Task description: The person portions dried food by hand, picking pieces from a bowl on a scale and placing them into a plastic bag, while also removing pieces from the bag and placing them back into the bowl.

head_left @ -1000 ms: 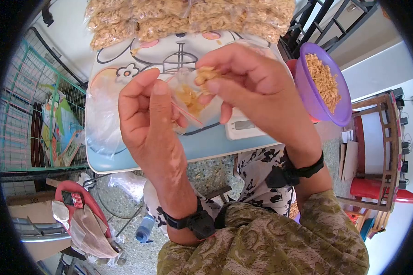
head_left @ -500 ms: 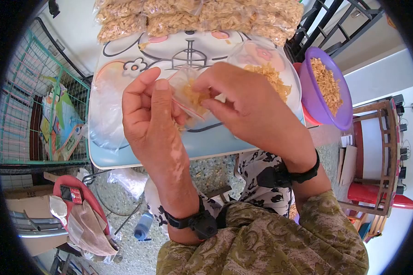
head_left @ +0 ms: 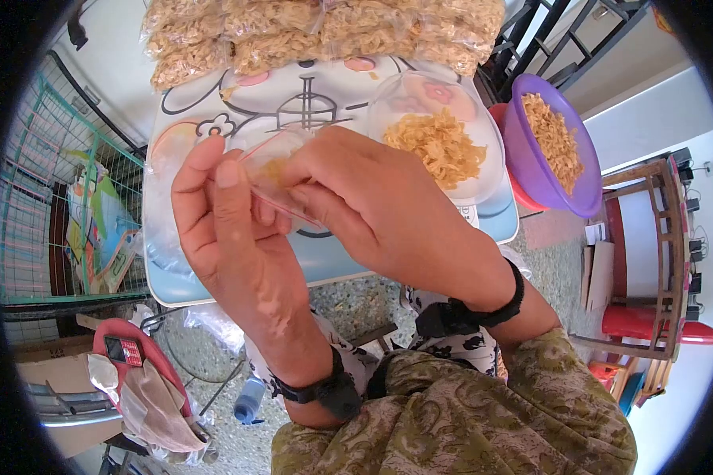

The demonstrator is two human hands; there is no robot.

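Above a cartoon-printed table [head_left: 214, 119], the left hand [head_left: 222, 229] and right hand [head_left: 364, 206] are both pinching a small clear plastic bag of yellow snacks [head_left: 273, 174], fingers closed on it.

Cartoon-print table [head_left: 333, 265]: filled snack bags [head_left: 317, 32], clear bowl [head_left: 483, 178], purple bowl [head_left: 531, 170].
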